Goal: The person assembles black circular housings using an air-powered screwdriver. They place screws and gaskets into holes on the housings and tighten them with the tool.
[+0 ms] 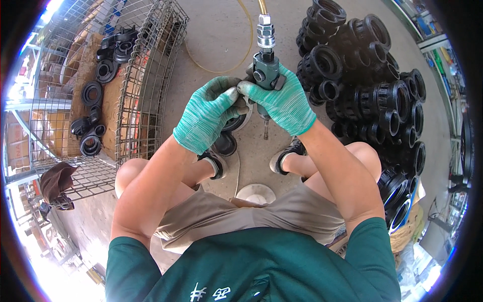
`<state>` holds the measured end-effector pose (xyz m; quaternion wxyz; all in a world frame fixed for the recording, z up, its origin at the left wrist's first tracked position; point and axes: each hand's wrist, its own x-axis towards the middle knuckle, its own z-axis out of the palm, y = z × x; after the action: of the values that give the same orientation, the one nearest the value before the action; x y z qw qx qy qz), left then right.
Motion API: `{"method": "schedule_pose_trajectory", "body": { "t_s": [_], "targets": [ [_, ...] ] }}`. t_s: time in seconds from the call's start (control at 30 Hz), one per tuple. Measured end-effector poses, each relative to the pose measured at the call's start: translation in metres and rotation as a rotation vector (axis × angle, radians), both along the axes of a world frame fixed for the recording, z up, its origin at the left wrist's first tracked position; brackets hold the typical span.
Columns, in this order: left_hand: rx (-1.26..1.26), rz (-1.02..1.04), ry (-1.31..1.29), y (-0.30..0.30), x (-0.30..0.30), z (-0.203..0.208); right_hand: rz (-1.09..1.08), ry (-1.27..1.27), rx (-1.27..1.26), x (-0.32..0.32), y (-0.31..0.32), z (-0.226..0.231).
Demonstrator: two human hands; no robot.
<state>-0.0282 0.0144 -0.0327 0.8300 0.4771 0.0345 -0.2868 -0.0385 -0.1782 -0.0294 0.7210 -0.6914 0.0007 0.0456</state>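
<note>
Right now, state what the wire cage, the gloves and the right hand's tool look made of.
Wire cage: dull grey metal, likely steel, from its thin rods. Gloves: matte fabric, apparently knitted, given streaky texture. Tool: probably metal, green-painted; its fitting gleams like bare metal.

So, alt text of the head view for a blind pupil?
Gloved left hand meets gloved right hand, which grips a pneumatic tool; black tubular parts are stacked at right, ring-shaped ones in a wire-mesh cage at left.
</note>
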Motion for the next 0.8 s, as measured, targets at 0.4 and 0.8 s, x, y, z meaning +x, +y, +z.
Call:
{"method": "schedule_pose_trajectory", "body": {
  "t_s": [0.4,0.8],
  "targets": [
    [0.17,0.196,-0.016,0.021,-0.006,0.0,-0.335,0.01,0.743,0.05,-0.033,0.047],
    [0.164,0.212,0.012,0.037,-0.011,-0.006,-0.432,-0.015,0.792,0.061,-0.015,0.043]
  ]
}}
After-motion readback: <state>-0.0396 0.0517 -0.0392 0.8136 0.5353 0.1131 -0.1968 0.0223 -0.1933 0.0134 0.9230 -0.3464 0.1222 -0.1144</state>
